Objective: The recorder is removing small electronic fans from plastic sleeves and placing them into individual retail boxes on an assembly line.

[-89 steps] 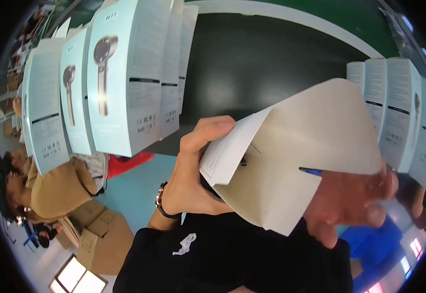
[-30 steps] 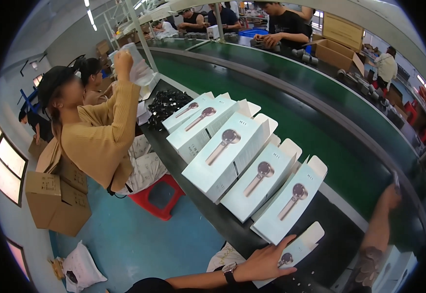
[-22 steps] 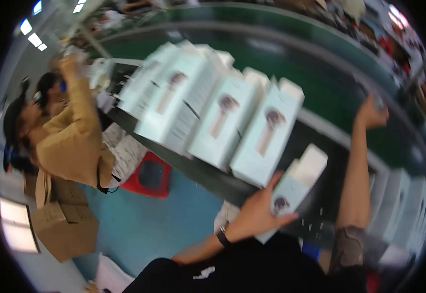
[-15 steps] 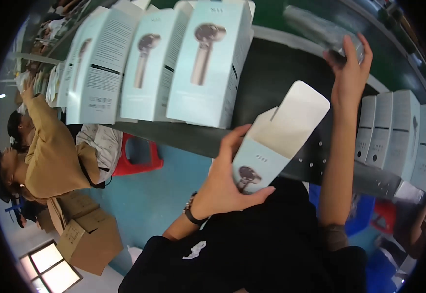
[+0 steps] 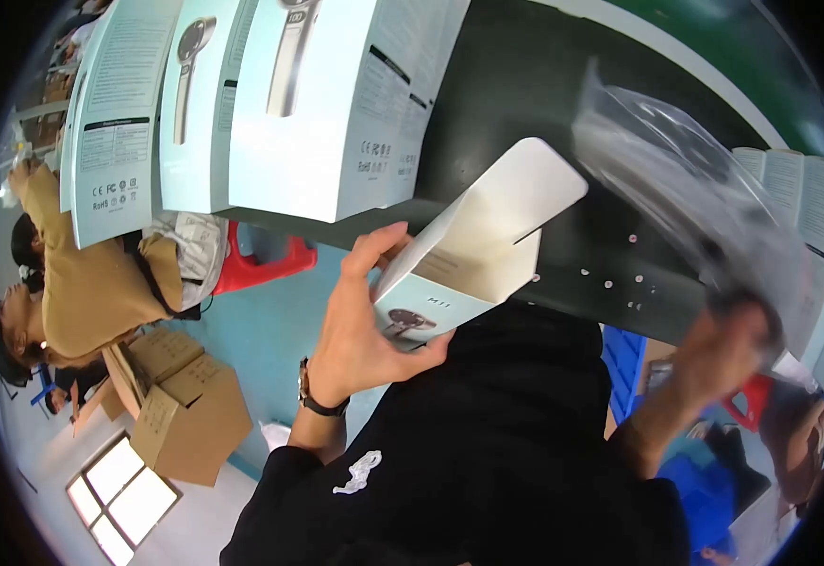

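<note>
My left hand grips a pale blue carton in front of my body. The carton is tilted, its top flap raised and its white inside showing; a picture of a long-handled, round-headed device is on its front. To its right, my right hand, smeared by motion, is closed on a clear plastic bag. The bag stretches up over the table, and something dark is near the hand. What the bag holds is too blurred to name.
Several upright pale blue cartons stand at the left on the dark table. More cartons are at the right. Small white bits lie on the table. A red stool, brown boxes and a co-worker are at left.
My right hand has come from the table's far side toward me, bringing the plastic bag. My left hand and carton have shifted left in view, and the carton has turned.
</note>
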Tool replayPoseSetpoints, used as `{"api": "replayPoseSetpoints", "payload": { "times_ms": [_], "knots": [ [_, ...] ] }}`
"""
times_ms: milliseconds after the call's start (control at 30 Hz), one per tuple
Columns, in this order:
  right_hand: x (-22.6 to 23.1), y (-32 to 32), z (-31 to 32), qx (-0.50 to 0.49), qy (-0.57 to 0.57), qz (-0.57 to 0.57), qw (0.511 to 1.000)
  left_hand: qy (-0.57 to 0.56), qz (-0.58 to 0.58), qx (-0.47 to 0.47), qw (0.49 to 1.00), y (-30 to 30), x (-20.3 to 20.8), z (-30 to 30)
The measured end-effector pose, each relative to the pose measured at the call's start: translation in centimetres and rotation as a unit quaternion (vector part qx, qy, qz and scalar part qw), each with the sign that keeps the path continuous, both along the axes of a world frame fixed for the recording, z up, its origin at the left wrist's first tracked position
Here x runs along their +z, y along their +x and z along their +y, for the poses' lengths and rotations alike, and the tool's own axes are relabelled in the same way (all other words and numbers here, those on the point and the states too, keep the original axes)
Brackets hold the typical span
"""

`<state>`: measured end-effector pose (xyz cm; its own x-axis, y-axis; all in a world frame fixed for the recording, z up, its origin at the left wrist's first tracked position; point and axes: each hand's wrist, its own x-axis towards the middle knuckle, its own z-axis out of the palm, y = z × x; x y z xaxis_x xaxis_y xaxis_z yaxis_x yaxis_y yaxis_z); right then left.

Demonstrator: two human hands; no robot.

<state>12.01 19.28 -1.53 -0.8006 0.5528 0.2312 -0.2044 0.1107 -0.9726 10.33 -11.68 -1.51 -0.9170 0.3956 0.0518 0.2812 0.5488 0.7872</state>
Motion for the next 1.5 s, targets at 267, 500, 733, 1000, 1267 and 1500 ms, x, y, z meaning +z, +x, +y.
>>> {"api": "replayPoseSetpoints", "payload": {
  "times_ms": [267, 500, 733, 1000, 1267, 1500],
  "knots": [
    [4.1, -1.4, 7.0, 0.274, -0.358, -0.137, 0.882, -0.021, 0.105, -0.072, 0.992, -1.3, -0.6, 2.7],
    [3.7, -4.1, -2.1, 0.349, 0.193, -0.011, 0.917, 0.107, 0.059, -0.073, 0.99, -2.2, 0.7, 6.5],
    [3.6, -4.4, -1.6, 0.272, 0.175, -0.086, 0.942, 0.131, -0.031, 0.0, 0.991, -1.9, 0.3, 10.2],
    [3.3, -3.5, -0.3, 0.364, 0.302, -0.116, 0.873, 0.118, -0.067, -0.059, 0.989, -1.7, -0.3, 11.1],
    [-1.8, -1.0, -2.7, 0.29, 0.158, 0.017, 0.944, 0.277, -0.185, -0.004, 0.943, -2.1, -1.5, 10.2],
    [-1.4, -1.6, -2.2, 0.323, 0.166, 0.0, 0.932, 0.193, -0.145, -0.145, 0.959, -4.3, -2.5, 8.4]
  ]
}}
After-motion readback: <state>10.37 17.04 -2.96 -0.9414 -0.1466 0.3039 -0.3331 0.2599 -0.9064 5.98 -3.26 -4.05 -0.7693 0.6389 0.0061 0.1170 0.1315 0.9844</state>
